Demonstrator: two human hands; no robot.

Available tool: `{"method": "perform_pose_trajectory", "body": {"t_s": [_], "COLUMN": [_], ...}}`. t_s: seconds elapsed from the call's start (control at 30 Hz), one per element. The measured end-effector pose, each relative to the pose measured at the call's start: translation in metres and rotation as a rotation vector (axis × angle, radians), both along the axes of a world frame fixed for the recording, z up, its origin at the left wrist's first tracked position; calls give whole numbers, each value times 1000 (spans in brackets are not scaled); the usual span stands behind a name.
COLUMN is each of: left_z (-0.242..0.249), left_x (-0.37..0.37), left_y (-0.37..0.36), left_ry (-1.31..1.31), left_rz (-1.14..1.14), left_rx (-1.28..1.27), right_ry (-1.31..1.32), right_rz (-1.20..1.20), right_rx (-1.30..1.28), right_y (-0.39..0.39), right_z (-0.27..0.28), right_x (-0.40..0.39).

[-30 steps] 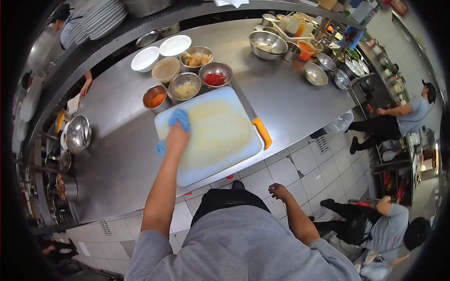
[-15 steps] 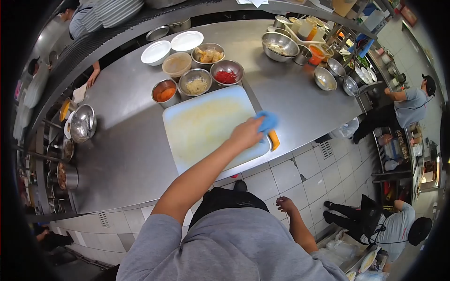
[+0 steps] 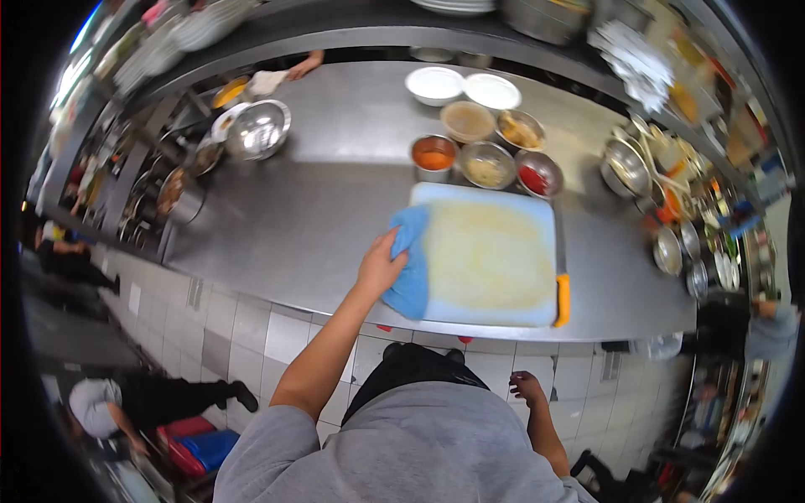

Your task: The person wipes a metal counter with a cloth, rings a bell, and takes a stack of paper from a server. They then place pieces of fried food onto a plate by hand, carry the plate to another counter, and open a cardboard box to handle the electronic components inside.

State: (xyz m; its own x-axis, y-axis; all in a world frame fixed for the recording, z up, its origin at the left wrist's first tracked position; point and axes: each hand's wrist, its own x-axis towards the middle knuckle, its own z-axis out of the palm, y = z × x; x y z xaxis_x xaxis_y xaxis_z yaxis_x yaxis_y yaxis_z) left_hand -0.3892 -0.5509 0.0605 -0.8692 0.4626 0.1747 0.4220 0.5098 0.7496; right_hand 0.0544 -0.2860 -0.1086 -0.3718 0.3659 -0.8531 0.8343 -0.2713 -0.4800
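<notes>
My left hand [image 3: 381, 267] grips a blue cloth [image 3: 409, 272], which drapes over the left edge of a pale cutting board [image 3: 490, 251]. Yellowish stains cover the board's middle. Along its right edge lies a knife with an orange handle [image 3: 563, 300]. My right hand [image 3: 527, 386] hangs low beside my body, past the table's front edge, fingers loosely apart and nothing visible in them. Just behind the board stand a metal container of orange food [image 3: 434, 157], a bowl of pale shreds [image 3: 486, 165] and a bowl of red shreds [image 3: 538, 173].
White plates [image 3: 434, 85] and a round tub [image 3: 468, 121] sit farther back on the steel table [image 3: 319, 226]. A large metal bowl [image 3: 258, 130] stands at left, several bowls [image 3: 668, 250] at right. A shelf runs overhead. A person [image 3: 151, 402] is at lower left; another person's hand [image 3: 306, 65] rests across the table.
My left hand has carried the blue cloth from the board's right edge across to its left edge. The view has turned left. My right hand still hangs at my side.
</notes>
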Motion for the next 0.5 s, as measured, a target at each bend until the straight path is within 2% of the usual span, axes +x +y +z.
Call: {"method": "perform_pose_trajectory", "body": {"t_s": [0.07, 0.2, 0.23, 0.37, 0.4, 0.43, 0.5], "left_z": [-57, -34, -33, -15, -9, -5, -3], "left_x": [1, 56, 69, 82, 80, 80, 84], "left_y": [-67, -143, -159, -205, -217, -228, -250], "left_ry": [-97, -254, -261, -334, -405, -482, -432], "left_rz": [-34, -87, -36, 74, 63, 50, 102], "left_rx": [-445, -476, -473, -409, -517, -623, -533], "right_ry": [6, -17, -12, 51, 51, 57, 109], "right_rz": [100, 225, 276, 580, 685, 710, 675], "right_rx": [11, -6, -8, 19, 34, 41, 57], "right_y": [3, 2, 1, -9, -15, -20, -33], "right_z": [-3, -4, -8, -13, -9, -6, -1], "right_x": [-17, -51, -56, -90, -101, -109, -125]}}
